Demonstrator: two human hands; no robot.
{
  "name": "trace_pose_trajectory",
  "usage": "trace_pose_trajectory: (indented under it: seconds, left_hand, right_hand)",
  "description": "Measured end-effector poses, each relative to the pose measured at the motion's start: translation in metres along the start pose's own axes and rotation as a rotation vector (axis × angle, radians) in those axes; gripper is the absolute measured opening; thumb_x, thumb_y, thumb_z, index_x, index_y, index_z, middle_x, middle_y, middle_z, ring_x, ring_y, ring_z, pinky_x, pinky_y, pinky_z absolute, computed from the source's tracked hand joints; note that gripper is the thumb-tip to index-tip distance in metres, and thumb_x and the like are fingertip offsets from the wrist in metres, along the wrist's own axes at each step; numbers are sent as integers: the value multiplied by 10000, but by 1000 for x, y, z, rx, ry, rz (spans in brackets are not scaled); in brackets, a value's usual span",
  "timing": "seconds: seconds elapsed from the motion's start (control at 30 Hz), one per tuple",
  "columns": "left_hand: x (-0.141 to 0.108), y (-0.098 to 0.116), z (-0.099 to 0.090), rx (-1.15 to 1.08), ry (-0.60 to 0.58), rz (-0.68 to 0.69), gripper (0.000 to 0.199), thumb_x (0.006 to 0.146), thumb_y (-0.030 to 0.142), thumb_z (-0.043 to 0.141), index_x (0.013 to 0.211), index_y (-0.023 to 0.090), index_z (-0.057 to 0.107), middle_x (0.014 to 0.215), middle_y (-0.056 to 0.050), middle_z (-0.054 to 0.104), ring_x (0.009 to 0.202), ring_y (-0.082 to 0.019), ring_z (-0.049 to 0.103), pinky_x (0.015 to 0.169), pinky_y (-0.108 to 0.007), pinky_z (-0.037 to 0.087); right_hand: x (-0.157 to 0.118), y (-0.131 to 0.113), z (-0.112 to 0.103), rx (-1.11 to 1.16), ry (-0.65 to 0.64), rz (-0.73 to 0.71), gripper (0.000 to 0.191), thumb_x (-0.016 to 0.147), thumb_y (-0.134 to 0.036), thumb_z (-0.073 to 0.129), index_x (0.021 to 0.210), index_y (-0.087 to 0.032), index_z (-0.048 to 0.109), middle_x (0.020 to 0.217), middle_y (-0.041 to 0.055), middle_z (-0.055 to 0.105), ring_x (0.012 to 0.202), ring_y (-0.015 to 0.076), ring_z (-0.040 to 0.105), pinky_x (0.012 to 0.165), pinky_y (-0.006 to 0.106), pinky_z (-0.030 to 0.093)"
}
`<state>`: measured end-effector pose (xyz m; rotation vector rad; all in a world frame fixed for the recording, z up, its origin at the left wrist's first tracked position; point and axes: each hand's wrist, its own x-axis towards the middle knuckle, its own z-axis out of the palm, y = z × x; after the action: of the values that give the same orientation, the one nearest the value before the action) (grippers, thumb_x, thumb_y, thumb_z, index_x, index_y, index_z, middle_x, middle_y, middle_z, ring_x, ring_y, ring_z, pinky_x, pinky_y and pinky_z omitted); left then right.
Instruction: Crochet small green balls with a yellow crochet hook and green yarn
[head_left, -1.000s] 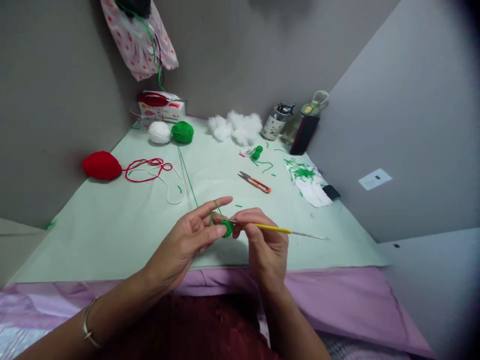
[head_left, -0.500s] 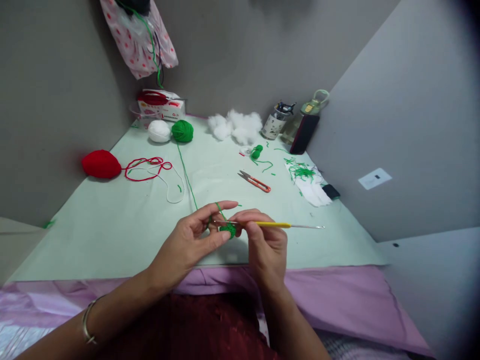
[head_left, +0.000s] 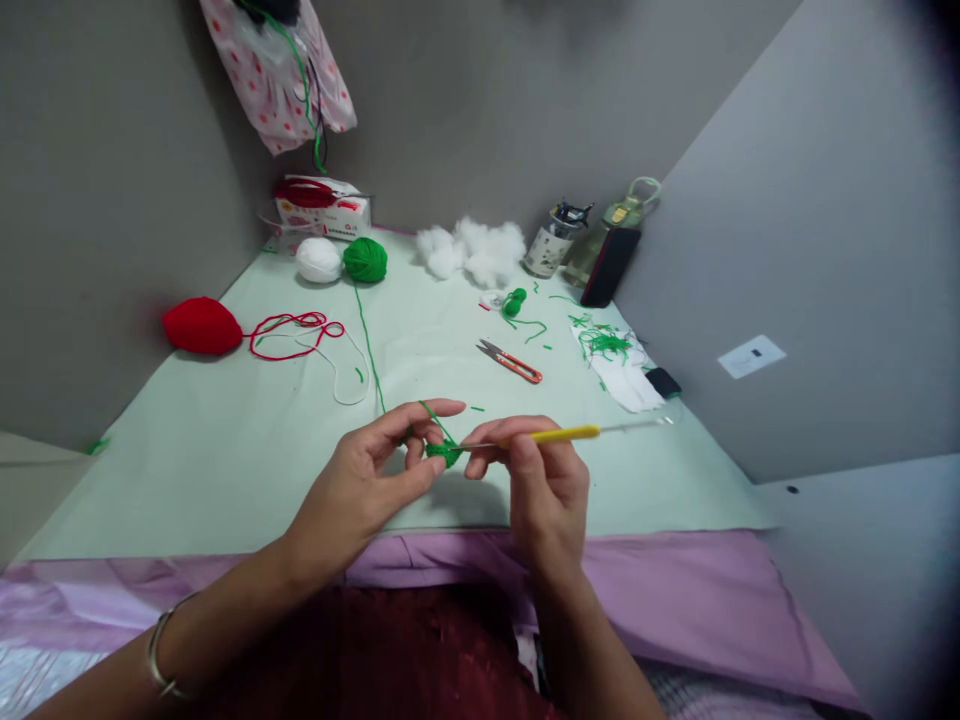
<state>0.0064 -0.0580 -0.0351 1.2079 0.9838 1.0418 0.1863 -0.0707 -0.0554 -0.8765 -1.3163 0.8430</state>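
My left hand (head_left: pixel 379 470) pinches a small green crochet piece (head_left: pixel 444 453) between thumb and fingers, with its index finger stretched out above. Green yarn (head_left: pixel 367 335) runs from the green yarn ball (head_left: pixel 365 261) to that raised finger and down to the piece. In my right hand (head_left: pixel 546 490) is a crochet hook (head_left: pixel 566 435) with a yellow grip, held like a pen. Its left tip meets the upper edge of the crochet piece; whether it passes through a stitch I cannot tell. The hook's other metal end points right.
Orange thread snips (head_left: pixel 511 362) lie beyond my hands. A red yarn ball (head_left: pixel 202 326) and a white yarn ball (head_left: pixel 319 260) are at left. White stuffing (head_left: pixel 472 252), a pen cup (head_left: pixel 549 245), a phone (head_left: pixel 611 267) and a bottle (head_left: pixel 592 250) stand at the back. Green scraps (head_left: pixel 606 345) lie at right.
My right hand has moved right with the hook, drawing its left tip back to the crochet piece. My left hand has shifted slightly left, the piece with it.
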Motion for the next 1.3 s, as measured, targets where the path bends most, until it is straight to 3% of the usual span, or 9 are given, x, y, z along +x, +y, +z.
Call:
trace_pose_trajectory:
  seconds: [0.1,0.2,0.33,0.47,0.67,0.8,0.9,1.03,1.3]
  left_hand:
    - [0,-3,4,-30,37,1,425,861,243,797,1281,288,760,885,8,627,816,-169,544,840,-305,443]
    - [1,-5,6,-289,-39,-144,549,838,296,839,1371,269,709,840,16,635,747,-147,548,792,-285,463]
    - [5,-2,1,-516,-111,-318,467,811,297,867,1258,195,780,698,45,566,613,-97,461,824,-282,485]
    - [5,-1,0,-452,-116,-212,402,827,261,843,1226,237,803,958,-29,703,900,-164,613,897,-276,472]
    - [4,-4,10,-327,-14,-103,447,828,294,881,1265,302,788,919,7,691,889,-147,589,873,-254,460]
    - [7,0,9,-540,-95,-276,444,772,315,910,1200,239,820,865,5,692,688,-87,534,789,-231,501]
    - [10,3,5,-637,-116,-369,336,748,264,903,1074,195,858,846,0,675,671,-75,521,864,-251,534]
    - [8,0,5,-503,-74,-222,360,771,247,897,1127,260,849,874,1,681,849,-124,593,881,-226,495]
    - [3,-6,-1,-229,-49,-80,304,899,331,811,1203,353,819,960,4,640,934,-137,556,855,-220,441]
  right_hand:
    - [-10,0,1,-421,-64,-316,215,1031,-179,578,1142,-270,738,988,45,780,870,184,751,774,342,627]
    - [-15,2,3,-642,-69,-522,318,972,-135,663,1228,-304,747,1081,64,781,995,221,748,812,355,633]
    - [-6,3,3,-275,62,-333,261,1023,-146,571,1127,-280,769,951,46,769,836,187,703,730,351,604]
    - [6,3,5,35,37,-132,197,1035,-251,596,984,-264,786,897,38,762,764,170,673,649,326,570]
    - [-4,7,8,-295,9,-307,266,1007,-158,626,1160,-313,779,1000,42,789,869,187,728,724,352,613]
    - [-11,9,5,-593,3,-548,397,972,-138,671,1297,-356,732,1129,63,784,971,223,743,761,385,631]
    - [-7,8,2,-360,82,-393,287,1011,-169,617,1188,-332,773,991,46,784,844,204,718,695,367,602]
    - [1,8,4,68,70,-93,185,1026,-261,625,1014,-299,806,908,24,759,715,156,638,646,319,529]
    - [8,6,5,293,108,98,160,997,-332,679,938,-254,805,855,14,759,647,114,620,633,270,515]
